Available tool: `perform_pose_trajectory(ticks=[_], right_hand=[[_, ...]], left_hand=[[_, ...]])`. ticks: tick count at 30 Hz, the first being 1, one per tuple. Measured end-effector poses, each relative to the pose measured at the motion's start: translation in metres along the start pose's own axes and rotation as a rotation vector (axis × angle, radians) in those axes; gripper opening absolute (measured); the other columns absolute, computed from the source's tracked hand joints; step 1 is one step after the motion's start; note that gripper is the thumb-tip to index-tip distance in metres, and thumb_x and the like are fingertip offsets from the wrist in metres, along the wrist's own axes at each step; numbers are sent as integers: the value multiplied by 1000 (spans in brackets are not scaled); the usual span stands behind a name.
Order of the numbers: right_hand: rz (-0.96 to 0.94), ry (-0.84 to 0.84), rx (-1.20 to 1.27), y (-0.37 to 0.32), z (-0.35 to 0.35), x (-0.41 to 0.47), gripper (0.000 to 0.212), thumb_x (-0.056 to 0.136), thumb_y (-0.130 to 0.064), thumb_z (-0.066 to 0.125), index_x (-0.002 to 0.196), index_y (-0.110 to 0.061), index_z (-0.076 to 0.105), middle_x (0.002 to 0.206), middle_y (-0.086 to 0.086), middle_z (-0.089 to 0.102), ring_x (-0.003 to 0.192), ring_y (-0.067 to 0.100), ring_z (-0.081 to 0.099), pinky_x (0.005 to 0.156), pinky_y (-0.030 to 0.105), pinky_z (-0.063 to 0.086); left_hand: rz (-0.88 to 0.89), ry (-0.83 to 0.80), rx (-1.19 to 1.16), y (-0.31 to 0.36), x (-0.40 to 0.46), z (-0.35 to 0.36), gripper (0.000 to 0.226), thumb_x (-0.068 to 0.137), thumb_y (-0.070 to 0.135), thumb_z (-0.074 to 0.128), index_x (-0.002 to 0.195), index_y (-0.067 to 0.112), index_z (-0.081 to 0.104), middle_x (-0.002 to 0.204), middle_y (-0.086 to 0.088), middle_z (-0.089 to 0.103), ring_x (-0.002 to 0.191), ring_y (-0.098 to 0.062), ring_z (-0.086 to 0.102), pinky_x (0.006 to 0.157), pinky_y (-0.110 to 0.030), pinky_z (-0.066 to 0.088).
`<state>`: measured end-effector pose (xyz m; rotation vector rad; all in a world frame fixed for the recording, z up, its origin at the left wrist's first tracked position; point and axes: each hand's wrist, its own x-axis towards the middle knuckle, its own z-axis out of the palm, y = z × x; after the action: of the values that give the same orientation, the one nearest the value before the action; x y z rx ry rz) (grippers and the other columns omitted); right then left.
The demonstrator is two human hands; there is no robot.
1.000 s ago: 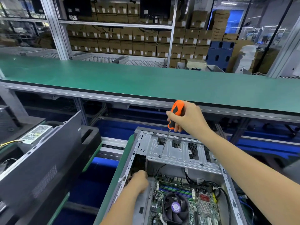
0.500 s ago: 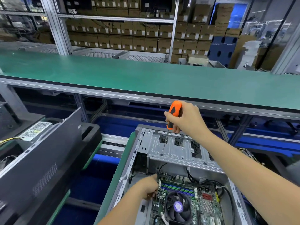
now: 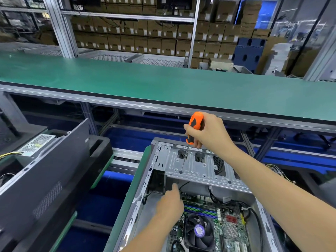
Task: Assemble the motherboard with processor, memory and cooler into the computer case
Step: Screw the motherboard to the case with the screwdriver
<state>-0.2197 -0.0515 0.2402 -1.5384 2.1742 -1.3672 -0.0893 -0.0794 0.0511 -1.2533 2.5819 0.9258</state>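
Two hands on the job here. Right hand (image 3: 209, 131) is wrapped around the orange screwdriver (image 3: 194, 127), and its tip sits on a hole in the metal drive bracket (image 3: 198, 167) at the far end of the case (image 3: 138, 200). Left hand (image 3: 170, 203) is down inside at the far left corner of the motherboard (image 3: 231, 228), fingers curled loosely, can't tell if it's pinching anything. Board's already lying in the case with the cooler fan (image 3: 199, 231) and memory (image 3: 201, 211) on it. My take: keep the shaft square to the hole, press before turning, and keep that black cable (image 3: 183, 184) clear.
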Motion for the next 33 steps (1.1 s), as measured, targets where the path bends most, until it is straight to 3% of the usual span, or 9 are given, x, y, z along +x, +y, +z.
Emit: perform_pose_trajectory(ticks=[2,6,11,33], right_hand=[[3,-4,-1,0,0,0,25,88,-22,66,77,-4,51,60,13,66,41,14,63,42,19,50],[12,-13,-4,1,0,0,25,88,-22,65,76,-5,51,60,11,66,42,14,63,41,18,48],[27,-20,-4,1,2,0,24,88,-22,65,77,-5,52,63,11,68,42,14,63,42,18,47],[62,-47,-32,2,8,0,21,88,-24,66,77,-12,52,65,7,68,42,8,62,40,14,44]], left_hand=[[16,-104,-48,1,1,4,56,96,11,42,147,12,19,118,-18,58,96,-30,60,81,-41,50],[50,-188,45,-2,6,8,57,96,12,38,151,23,26,138,-14,50,113,-30,58,87,-37,49],[74,-238,173,-3,6,9,57,97,16,34,152,25,21,142,-18,43,116,-32,54,90,-38,46],[101,-246,120,-7,11,9,55,98,20,36,151,25,22,150,-18,32,121,-32,53,92,-37,46]])
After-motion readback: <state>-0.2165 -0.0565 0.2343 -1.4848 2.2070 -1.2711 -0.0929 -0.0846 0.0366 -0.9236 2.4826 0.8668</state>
